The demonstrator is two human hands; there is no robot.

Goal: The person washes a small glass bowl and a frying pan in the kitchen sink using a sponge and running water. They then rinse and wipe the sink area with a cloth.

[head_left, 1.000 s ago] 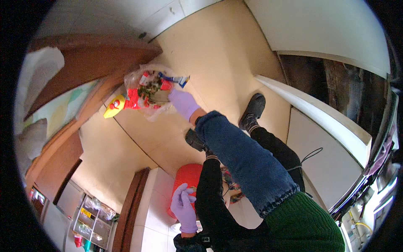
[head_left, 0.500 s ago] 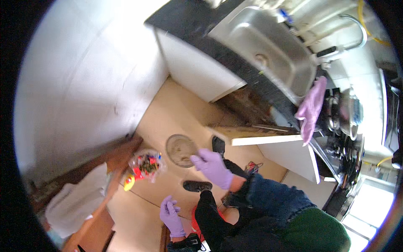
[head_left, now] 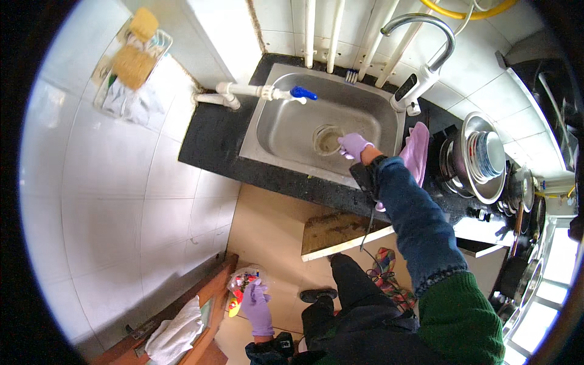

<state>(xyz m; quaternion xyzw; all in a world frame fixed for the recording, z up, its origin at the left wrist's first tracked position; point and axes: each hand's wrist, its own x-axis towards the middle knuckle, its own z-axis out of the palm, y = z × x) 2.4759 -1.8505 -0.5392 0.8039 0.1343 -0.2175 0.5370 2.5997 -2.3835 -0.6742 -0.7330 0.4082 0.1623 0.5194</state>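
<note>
A metal sink (head_left: pixel 292 115) is set into the black worktop (head_left: pixel 213 143). At the sink's far left corner, a white pipe (head_left: pixel 240 89) ends in a blue-handled tap (head_left: pixel 304 93) that juts over the basin; a curved faucet (head_left: pixel 418 88) stands at the far right corner. A pink cloth (head_left: pixel 416 152) lies beside the sink's right edge, and stacked bowls (head_left: pixel 488 157) sit in a metal bowl (head_left: pixel 463 163) further right. Under the worktop's front edge, an open cabinet door (head_left: pixel 340 234) stands out over the floor (head_left: pixel 274 210).

The right hand (head_left: pixel 354 146) has its fingers closed on the right rim of a round dish (head_left: pixel 328 141), inside the sink toward its front edge. The left hand (head_left: pixel 257 309) is partly open, fingers loosely curled, in front of a rubbish bag (head_left: pixel 238 281) on the floor; whether they touch, I cannot tell.
</note>
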